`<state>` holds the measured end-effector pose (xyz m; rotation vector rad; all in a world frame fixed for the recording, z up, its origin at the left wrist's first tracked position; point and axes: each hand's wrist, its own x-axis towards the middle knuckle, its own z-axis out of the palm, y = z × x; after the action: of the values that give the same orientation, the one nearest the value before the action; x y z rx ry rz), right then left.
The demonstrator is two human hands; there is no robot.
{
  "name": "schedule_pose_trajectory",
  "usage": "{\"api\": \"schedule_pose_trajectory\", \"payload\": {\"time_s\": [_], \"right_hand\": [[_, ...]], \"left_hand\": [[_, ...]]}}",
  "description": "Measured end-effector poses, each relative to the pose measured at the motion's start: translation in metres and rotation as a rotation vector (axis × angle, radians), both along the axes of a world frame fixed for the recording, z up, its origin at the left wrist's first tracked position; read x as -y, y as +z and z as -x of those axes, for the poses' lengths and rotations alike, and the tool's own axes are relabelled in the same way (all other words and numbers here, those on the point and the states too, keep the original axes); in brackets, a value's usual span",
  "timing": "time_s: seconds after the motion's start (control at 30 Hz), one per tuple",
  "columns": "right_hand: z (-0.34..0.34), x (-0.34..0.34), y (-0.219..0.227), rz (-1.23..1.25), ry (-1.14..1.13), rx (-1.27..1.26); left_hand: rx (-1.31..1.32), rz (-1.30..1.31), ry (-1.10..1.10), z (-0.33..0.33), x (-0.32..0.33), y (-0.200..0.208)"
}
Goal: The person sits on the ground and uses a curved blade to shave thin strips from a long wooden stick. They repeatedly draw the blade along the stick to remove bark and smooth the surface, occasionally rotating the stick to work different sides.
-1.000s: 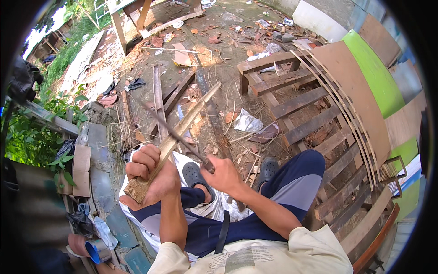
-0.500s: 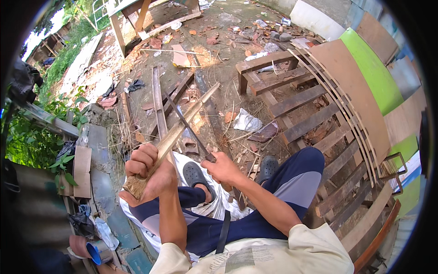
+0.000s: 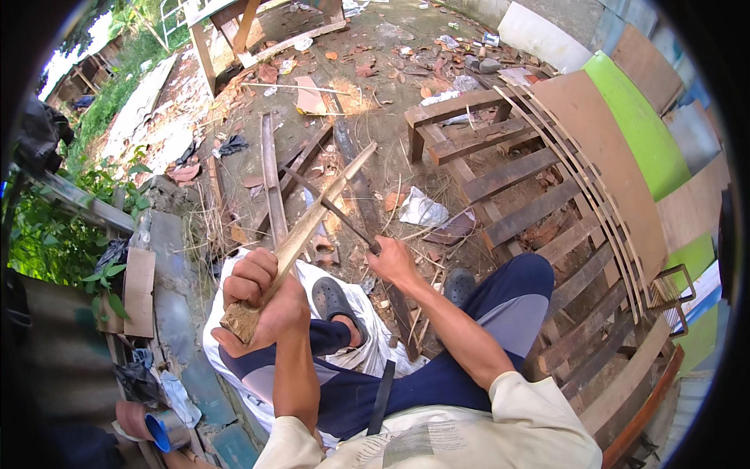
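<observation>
From the head view: the bamboo stick [image 3: 312,227] is a long pale split piece with a rough chopped butt end, slanting from low near the lap up and away over the littered dirt. The left hand [image 3: 262,305] is fisted tight around its lower end, forearm coming up nearly vertical from the bottom edge. The right hand [image 3: 394,262] is closed round the handle of a thin dark knife [image 3: 328,205], its blade lying against the stick about halfway up, arm stretched forward over the knee. The person sits with dark blue trousers, a grey clog [image 3: 336,301] on one foot, wooden pallet [image 3: 508,180] just to the right.
</observation>
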<state>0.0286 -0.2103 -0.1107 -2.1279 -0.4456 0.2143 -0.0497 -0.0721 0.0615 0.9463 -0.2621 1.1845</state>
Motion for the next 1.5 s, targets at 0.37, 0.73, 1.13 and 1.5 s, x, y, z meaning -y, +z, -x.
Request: {"api": "schedule_pose_trajectory", "payload": {"time_s": [0.37,0.73,1.13,1.5], "right_hand": [[0.055,-0.015,0.068,-0.13,0.167,-0.091],[-0.013,-0.02,0.015,0.107,0.07,-0.054],[-0.054,-0.027,-0.024,0.162,0.019,-0.207],[-0.021,-0.003,0.073,0.129,0.148,-0.472]], "left_hand": [[0.001,0.099,0.073,0.0,-0.017,0.002],[0.035,0.167,0.067,0.002,-0.044,0.0],[-0.021,0.222,0.15,0.001,-0.051,0.004],[0.024,0.107,0.158,0.02,-0.049,0.078]]}}
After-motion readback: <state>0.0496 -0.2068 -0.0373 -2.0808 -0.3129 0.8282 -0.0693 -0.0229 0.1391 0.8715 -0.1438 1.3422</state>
